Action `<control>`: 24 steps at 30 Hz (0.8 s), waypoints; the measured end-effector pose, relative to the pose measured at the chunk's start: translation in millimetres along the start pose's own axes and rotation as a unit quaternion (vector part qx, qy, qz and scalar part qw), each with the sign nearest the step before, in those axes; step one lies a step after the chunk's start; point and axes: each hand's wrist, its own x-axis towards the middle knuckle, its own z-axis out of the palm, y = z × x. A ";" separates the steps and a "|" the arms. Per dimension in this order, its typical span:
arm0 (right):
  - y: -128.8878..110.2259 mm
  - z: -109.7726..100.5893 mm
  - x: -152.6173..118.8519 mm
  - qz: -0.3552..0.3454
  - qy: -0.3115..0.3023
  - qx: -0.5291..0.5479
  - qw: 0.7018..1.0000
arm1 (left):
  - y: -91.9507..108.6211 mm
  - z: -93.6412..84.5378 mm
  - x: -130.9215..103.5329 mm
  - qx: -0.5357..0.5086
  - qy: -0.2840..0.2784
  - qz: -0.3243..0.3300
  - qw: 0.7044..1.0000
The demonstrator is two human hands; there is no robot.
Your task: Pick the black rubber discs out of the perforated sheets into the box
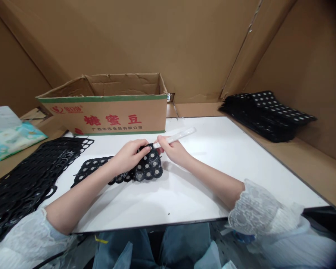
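Observation:
My left hand [133, 155] grips the upper edge of a black sheet with pale round discs [148, 164], its fingers closed on it. That part of the sheet is lifted and folded over, while the rest lies flat to the left under my forearm. In my right hand [170, 149] is a white pen-like tool [182, 135], held between thumb and fingers. The tool's left end meets the sheet's top edge near my left fingertips. What the tip touches is too small to make out.
Behind my hands stands an open cardboard box [123, 116] with red lettering. Black ring-patterned sheets [25, 175] are piled at left, beside a tissue pack [16, 136]. A stack of black dotted sheets [263, 116] lies at right. Cardboard walls surround the white table [212, 179].

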 end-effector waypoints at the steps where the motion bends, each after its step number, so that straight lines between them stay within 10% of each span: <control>1: 0.2 0.6 -0.4 0.005 0.003 0.003 1.000 | 0.3 0.0 -0.2 -0.010 0.000 -0.002 1.000; 8: 4.0 3.8 -1.5 -0.061 0.006 -0.091 0.994 | 2.1 6.8 -0.5 -0.037 0.024 0.000 0.999; 18: 3.4 11.9 7.6 -0.112 0.031 -0.397 0.910 | 0.4 13.2 1.3 -0.024 0.054 -0.006 0.998; 24: -1.5 -4.9 13.8 -0.080 0.059 -0.234 0.967 | -0.1 12.5 3.4 -0.074 0.063 -0.006 0.995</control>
